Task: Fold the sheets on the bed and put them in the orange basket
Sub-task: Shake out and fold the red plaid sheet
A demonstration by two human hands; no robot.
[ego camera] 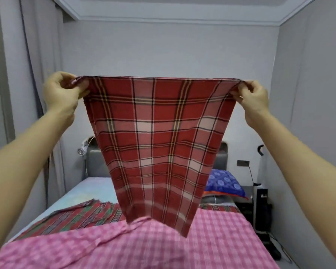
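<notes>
I see my left hand (61, 92) and right hand (252, 98) each pinching a top corner of the red plaid cotton sheet (155, 144), hanging over the bed's pink checked sheet (182, 247).

Raised wide apart, left hand (63, 92) and right hand (254, 98) pinch the plaid sheet (153, 133).

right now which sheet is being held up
The red plaid sheet, held up by left hand and right hand; the pink checked sheet and green-striped sheet lie on the bed.

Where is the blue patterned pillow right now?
In the head view, the blue patterned pillow lies at the far right of the bed, by the grey headboard, just right of the hanging red plaid sheet.
</notes>
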